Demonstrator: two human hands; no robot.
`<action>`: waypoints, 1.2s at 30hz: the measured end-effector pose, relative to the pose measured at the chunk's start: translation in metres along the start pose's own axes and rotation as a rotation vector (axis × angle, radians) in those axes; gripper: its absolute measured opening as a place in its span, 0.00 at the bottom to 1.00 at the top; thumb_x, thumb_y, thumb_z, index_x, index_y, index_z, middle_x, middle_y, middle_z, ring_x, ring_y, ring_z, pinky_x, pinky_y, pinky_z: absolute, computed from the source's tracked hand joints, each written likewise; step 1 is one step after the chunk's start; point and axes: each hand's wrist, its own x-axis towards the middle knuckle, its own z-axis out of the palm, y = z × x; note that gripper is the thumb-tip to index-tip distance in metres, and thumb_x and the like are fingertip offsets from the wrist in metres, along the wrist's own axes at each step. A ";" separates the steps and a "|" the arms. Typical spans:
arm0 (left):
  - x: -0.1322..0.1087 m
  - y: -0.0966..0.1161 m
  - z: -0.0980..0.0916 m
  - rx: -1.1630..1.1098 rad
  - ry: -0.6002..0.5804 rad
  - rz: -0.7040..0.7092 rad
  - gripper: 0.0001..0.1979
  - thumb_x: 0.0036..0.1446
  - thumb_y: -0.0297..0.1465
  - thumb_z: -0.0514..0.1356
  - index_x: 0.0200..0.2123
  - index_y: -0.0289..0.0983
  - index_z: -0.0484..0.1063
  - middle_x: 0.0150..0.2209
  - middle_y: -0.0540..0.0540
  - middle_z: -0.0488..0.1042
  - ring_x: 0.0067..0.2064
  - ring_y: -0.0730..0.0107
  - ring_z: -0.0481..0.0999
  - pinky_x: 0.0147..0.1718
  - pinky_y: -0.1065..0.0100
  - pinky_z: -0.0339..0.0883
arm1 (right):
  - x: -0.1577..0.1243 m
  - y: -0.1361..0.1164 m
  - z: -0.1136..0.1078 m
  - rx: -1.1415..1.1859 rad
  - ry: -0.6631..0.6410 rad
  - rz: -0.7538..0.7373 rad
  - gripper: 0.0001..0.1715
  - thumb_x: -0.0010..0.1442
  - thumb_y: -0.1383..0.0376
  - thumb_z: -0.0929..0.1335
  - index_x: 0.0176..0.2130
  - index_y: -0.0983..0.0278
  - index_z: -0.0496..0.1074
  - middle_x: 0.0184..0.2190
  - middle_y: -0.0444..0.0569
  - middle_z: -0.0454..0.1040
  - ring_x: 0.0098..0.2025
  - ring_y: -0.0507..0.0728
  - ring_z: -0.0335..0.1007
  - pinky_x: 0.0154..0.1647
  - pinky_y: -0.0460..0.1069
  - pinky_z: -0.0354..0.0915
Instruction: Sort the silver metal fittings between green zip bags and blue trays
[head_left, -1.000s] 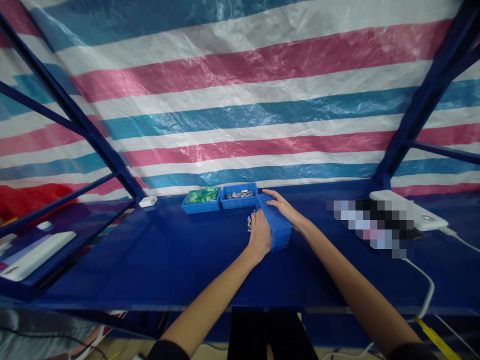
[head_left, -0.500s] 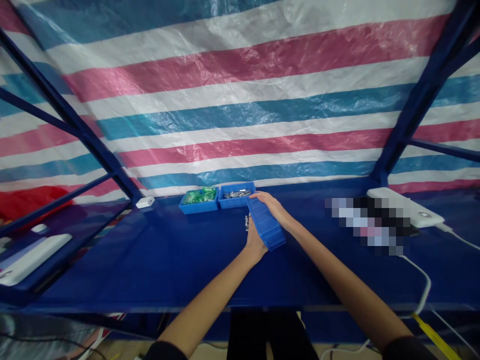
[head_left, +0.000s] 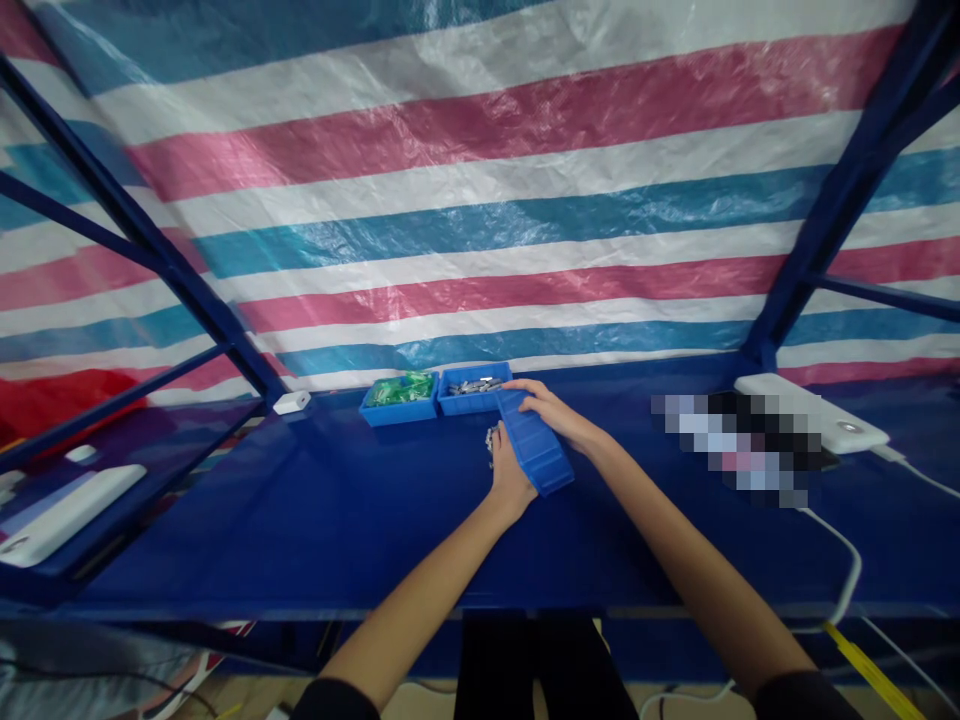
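Note:
A blue plastic bin point(head_left: 536, 443) is tipped on its side over the table, its outer face towards me. My right hand point(head_left: 555, 412) grips its upper right edge, fingers laid over the far end. My left hand point(head_left: 511, 475) is pressed along the bin's left side, with its fingers partly hidden. Small silvery metal parts point(head_left: 490, 445) show just left of the left fingers; whether they lie on the table or against the hand I cannot tell. Behind stands a blue bin of metal parts point(head_left: 472, 404), and beside it a blue bin with green packets point(head_left: 399, 413).
The blue table point(head_left: 300, 520) runs up to a striped plastic sheet point(head_left: 480, 230). A small white box point(head_left: 292, 402) sits at the back left. On the right lie a white power bank point(head_left: 847, 425), a blurred-out object point(head_left: 739, 445) and a white cable point(head_left: 855, 560).
My right fingers have shifted on the bin's upper edge and look more bent. The bin has barely moved, and the metal parts beside my left hand look slightly rearranged.

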 end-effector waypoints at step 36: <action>0.000 0.011 -0.005 0.098 0.105 0.084 0.20 0.56 0.31 0.50 0.53 0.37 0.59 0.54 0.39 0.59 0.57 0.55 0.57 0.54 0.53 0.54 | -0.020 0.002 -0.056 -0.688 0.476 -0.458 0.24 0.45 0.73 0.65 0.43 0.58 0.73 0.42 0.49 0.68 0.47 0.62 0.63 0.50 0.56 0.59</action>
